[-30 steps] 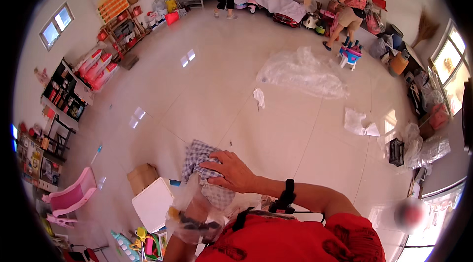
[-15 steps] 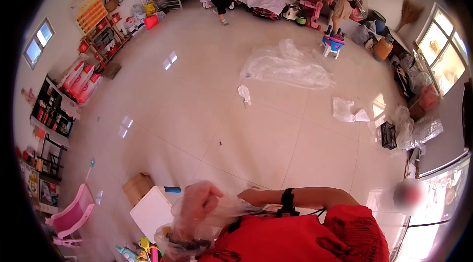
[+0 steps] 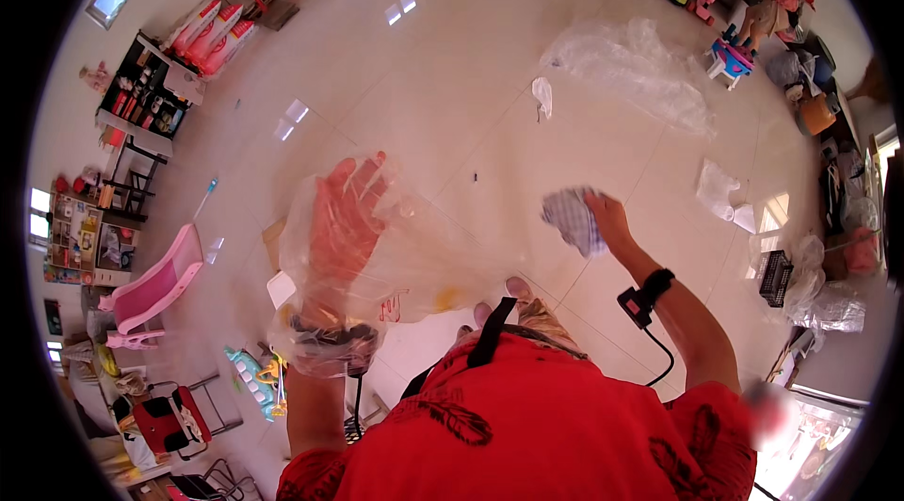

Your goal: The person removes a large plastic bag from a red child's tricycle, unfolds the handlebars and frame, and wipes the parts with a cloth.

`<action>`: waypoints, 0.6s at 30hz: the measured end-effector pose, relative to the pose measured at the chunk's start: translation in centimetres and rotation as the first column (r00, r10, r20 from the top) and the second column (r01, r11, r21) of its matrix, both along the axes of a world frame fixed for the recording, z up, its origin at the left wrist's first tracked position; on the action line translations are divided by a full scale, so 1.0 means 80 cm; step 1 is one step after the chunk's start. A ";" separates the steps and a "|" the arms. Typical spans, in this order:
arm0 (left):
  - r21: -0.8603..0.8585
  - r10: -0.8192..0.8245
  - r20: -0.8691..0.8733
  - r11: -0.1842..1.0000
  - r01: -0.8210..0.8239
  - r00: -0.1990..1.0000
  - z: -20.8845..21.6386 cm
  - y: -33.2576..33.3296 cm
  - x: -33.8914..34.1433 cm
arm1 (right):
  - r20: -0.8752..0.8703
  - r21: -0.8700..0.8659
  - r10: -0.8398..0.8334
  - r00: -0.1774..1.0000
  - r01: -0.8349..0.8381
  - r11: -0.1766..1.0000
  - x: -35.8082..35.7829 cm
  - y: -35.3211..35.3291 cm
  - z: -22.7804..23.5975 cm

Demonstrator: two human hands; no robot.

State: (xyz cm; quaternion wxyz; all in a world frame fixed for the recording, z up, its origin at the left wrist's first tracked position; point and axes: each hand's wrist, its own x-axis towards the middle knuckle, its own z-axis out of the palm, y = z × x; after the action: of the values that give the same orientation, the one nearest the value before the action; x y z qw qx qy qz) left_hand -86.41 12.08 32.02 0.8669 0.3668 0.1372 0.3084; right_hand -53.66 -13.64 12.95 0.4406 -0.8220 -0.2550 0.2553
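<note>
The left hand (image 3: pixel 348 209), fingers spread, is inside a clear plastic bag (image 3: pixel 428 251) that extends over the wrist. The right hand (image 3: pixel 612 221) grips a checked cloth (image 3: pixel 572 218), edges blurred, well apart from the bag; a black strap (image 3: pixel 653 287) encircles the right wrist. On the glossy tiled floor (image 3: pixel 433 87) lies a crumpled clear plastic sheet (image 3: pixel 636 72), with a pink slide (image 3: pixel 160 280) at left and a black crate (image 3: pixel 775 278) at right.

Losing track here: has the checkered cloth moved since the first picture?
Yes: the checkered cloth went from left of the dark floor speck to its right.
</note>
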 end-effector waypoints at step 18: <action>-0.036 0.328 0.053 0.945 -0.326 0.943 0.054 -0.017 -0.128 | 0.057 -0.669 0.909 0.412 -0.660 0.341 -0.105 -0.029 -0.147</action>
State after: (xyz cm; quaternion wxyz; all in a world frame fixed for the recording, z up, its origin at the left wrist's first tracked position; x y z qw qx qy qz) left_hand -96.67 10.68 36.32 0.8122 0.3180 0.1752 0.4566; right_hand -62.06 -15.94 1.21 -0.0705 -0.7043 -0.6320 0.3155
